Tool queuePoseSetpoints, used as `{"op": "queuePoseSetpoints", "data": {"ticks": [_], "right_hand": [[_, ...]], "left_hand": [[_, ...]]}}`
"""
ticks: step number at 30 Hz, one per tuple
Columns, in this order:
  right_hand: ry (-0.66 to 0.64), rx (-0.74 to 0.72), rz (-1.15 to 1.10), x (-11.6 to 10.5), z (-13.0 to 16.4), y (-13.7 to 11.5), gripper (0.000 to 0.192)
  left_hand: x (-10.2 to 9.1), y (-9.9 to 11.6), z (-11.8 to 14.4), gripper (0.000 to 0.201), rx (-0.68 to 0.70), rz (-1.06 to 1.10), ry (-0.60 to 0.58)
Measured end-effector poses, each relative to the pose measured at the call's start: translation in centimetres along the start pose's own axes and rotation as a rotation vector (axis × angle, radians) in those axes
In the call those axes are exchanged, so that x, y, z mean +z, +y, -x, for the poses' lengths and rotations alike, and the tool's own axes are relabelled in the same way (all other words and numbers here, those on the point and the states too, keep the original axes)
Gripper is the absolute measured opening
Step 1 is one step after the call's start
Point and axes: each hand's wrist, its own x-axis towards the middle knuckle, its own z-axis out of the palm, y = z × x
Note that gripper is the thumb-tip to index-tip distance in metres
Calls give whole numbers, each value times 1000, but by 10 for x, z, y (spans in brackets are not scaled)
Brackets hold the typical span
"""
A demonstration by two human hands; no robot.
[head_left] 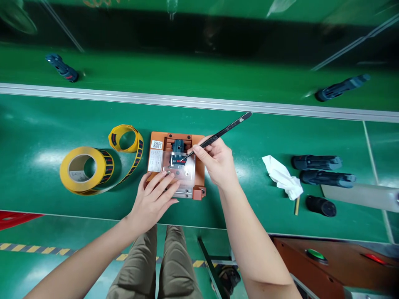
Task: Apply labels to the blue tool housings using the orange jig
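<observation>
My right hand (215,160) pinches black tweezers (225,130), their tips at a dark label (178,160) with red lettering. That label lies at the window of a clear plastic plate (183,182), over a dark tool body (178,146) set in an orange fixture (199,141). Whether the tips grip the label or only touch it, I cannot tell. My left hand (156,198) rests flat with fingers spread on the lower left of the clear plate.
Left of the fixture stand a yellow label roll (75,170) and its loose coil (124,138). To the right lie a crumpled white cloth (283,176), dark tool bodies (318,162) and a black cylinder (321,206). Dark tools also lie beyond the metal rail (199,102).
</observation>
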Motion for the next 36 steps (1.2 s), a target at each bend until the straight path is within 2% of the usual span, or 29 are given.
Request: {"op": "queuePoseSetpoints", "data": {"ticks": [15, 22, 27, 29, 32, 34, 36], "right_hand": [[-4, 20, 56, -2, -4, -2, 27], [-5, 8, 70, -3, -4, -2, 25], [11, 57, 116, 0, -5, -2, 28], [64, 65, 44, -3, -7, -6, 30], [263, -12, -58, -17, -3, -12, 28], [381, -69, 41, -32, 6, -12, 25], [449, -64, 296, -47, 19, -2, 24]], "left_hand": [[-25, -8, -27, 52, 31, -31, -168], [-27, -11, -36, 66, 28, -105, -266], [-32, -4, -46, 69, 26, -164, -343], [-35, -1, -49, 68, 27, -174, -348], [-32, -3, -53, 71, 15, -96, -261], [-24, -12, -58, 73, -66, -28, -140], [-15, -23, -63, 77, -177, 47, -76]]}}
